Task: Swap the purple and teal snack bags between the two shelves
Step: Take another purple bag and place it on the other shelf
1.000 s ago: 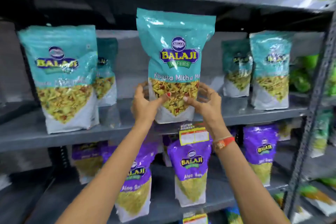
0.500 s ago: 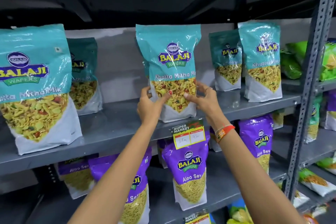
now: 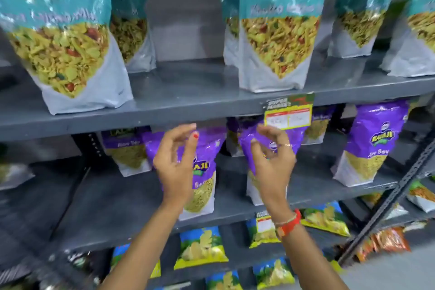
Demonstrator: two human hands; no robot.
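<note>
A: Head view: both hands empty. Left hand (image 3: 175, 160) and right hand (image 3: 270, 160) half open, fingers curled, holding nothing.

B: Landmark?

A: Price tag (image 3: 288, 113) on the upper shelf edge (image 3: 164, 113). Right hand just below it, left hand below and to its left.

B: Target?

A: Likely the purple bag (image 3: 261, 136) right under the tag, behind the right hand, standing upright, long axis vertical. Right hand nearer; contact unclear. Second purple bag (image 3: 207, 160) behind the left hand.

B: Teal?

A: Teal bag (image 3: 277, 37) stands directly above the tag.
</note>
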